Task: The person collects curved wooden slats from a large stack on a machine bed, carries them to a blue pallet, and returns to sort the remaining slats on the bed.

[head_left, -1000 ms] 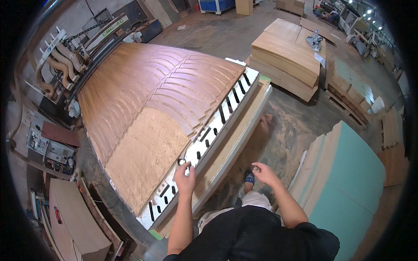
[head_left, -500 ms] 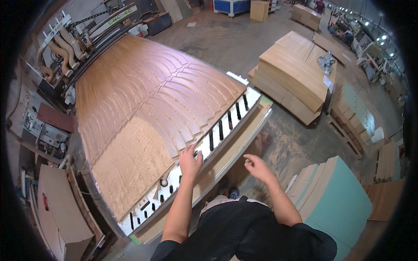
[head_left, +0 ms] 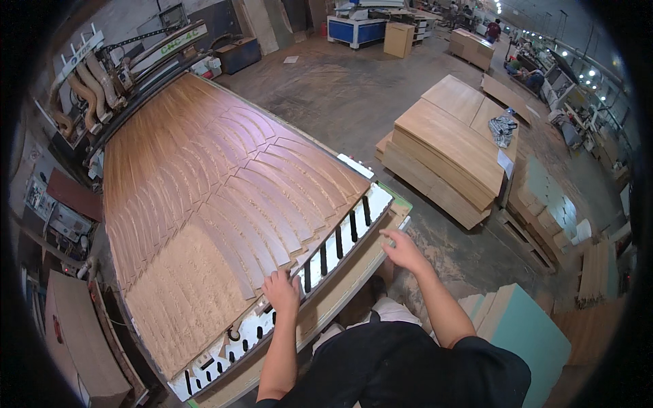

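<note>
A large brown wood-faced panel (head_left: 156, 143) lies on the machine bed, cut into many curved strips (head_left: 262, 197) with sawdust along the cuts. My left hand (head_left: 281, 291) is at the panel's near edge, fingers bent over the ends of the strips. A small greyish thing shows by its thumb, too little to name. Beside this hand is a bare, dusty tan area (head_left: 190, 275) of the bed. Off the bed's near right side, my right hand (head_left: 403, 250) hangs near the corner with fingers loosely apart and nothing in them.
The white bed edge (head_left: 330, 255) has black slots, with a small dark ring (head_left: 234, 334) on it. Hoses and a gantry (head_left: 102, 88) stand at the far left. Stacked wood boards (head_left: 442, 149) sit to the right, and green-faced boards (head_left: 524, 333) at near right.
My view has shifted. My left hand still rests at the panel's near edge, and my right hand has come closer to the bed's near right corner.
</note>
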`<state>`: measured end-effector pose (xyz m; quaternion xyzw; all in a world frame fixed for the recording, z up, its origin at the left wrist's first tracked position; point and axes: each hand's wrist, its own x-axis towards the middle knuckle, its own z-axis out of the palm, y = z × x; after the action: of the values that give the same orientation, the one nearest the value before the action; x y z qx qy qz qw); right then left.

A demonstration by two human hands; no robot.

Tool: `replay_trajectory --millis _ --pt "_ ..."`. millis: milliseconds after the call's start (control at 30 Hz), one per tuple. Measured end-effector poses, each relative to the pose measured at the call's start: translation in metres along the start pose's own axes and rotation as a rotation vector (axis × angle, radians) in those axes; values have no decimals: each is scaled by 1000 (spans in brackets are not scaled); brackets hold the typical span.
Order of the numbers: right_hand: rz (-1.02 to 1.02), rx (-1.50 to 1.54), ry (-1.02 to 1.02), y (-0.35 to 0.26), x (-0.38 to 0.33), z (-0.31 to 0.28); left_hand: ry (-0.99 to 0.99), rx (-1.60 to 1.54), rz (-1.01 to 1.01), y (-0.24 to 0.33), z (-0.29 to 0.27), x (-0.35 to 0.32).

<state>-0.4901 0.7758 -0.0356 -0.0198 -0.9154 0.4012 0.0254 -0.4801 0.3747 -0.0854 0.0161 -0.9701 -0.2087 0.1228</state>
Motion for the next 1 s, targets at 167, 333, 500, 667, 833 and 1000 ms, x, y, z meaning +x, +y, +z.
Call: replay_trajectory --millis 167,333,500,667,833,1000 --pt "-60 -37 151 58 130 -4 1 79 -3 34 21 0" --pt "-80 -59 198 93 240 16 -50 210 -119 91 12 -15" --pt "-56 -34 -55 101 273 12 -1 232 -207 154 7 -32" --pt "-117 -92 -53 112 294 -6 -43 127 -301 222 24 -47" --pt "-211 -224 -21 112 324 -30 23 -18 -467 272 51 -56" --pt "-310 -330 -88 105 331 -76 123 -116 -488 288 75 -83"
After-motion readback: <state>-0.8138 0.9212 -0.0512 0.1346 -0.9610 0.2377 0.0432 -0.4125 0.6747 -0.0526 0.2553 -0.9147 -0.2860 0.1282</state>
